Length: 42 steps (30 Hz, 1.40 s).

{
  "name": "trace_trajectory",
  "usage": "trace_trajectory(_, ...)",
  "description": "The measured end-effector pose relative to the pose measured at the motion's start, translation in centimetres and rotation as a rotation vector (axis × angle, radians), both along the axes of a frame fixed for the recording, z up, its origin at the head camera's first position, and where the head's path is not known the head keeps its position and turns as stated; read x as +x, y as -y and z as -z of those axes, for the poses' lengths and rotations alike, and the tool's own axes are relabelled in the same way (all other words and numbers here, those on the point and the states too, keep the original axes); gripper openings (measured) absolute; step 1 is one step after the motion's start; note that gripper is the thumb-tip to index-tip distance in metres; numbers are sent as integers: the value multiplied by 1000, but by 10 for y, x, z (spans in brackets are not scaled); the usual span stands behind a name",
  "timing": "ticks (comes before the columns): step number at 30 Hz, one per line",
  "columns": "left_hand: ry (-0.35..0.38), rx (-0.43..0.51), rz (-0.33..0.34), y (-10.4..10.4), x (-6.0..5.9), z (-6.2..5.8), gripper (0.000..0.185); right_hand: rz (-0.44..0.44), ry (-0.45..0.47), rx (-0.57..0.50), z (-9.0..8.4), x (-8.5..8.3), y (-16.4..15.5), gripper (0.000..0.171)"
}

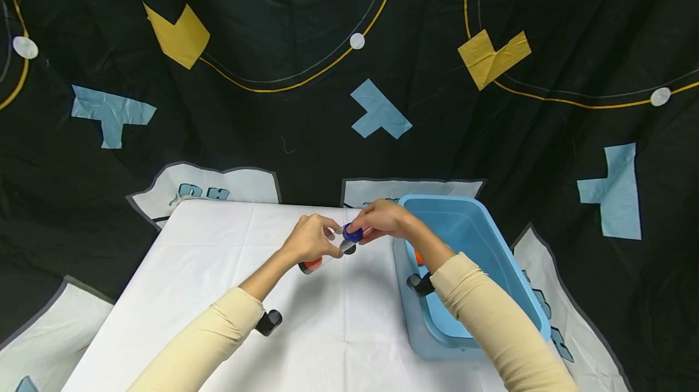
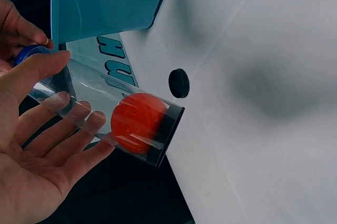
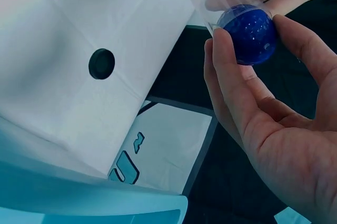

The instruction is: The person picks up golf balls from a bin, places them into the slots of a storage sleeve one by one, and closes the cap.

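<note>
At centre frame above the white surface (image 1: 218, 295), the left hand (image 1: 308, 243) cradles a clear tube (image 2: 105, 113) holding 1 orange ball (image 2: 138, 123) while the right hand (image 1: 382, 222) pinches a blue ball (image 3: 248, 33) at its mouth, apparently mid-loading, needing a straight push next.

Bare white tablecloth (image 1: 218, 270) lies open left of the hands; the light-blue plastic bin (image 1: 491, 240) (right edge) blocks that side, a small black disc (image 1: 349, 250) beneath.
</note>
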<state>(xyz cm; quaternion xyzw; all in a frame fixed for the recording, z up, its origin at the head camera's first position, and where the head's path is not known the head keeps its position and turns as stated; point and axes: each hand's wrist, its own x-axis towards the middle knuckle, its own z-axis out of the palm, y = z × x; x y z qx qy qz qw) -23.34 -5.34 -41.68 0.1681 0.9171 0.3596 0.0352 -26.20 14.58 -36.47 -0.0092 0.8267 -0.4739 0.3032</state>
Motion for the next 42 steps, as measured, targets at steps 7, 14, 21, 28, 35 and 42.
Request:
trace_trajectory(7, -3, -1, -4, -1, -2, 1, 44, 4, -2, -8, 2, 1, 0, 29)
trace_trajectory(14, 0, 5, 4, -1, -2, 3, 44, 8, 6, -13, 6, 1, 0, 31)
trace_trajectory(21, -6, 1, -3, 0, -3, 4, 42, 3, -6, 2, 6, 1, 1, 30)
trace_trajectory(28, -1, 9, -2, 0, -3, 5, 38, 13, -1, 6, 7, 0, 3, 26)
trace_trajectory(35, 12, 10, -8, 5, -1, 7, 37, 15, 2, 3, 6, -2, -4, 32)
trace_trajectory(42, -4, 8, -22, 11, -1, 7, 38, 95, -19, 18, -7, -11, -40, 46)
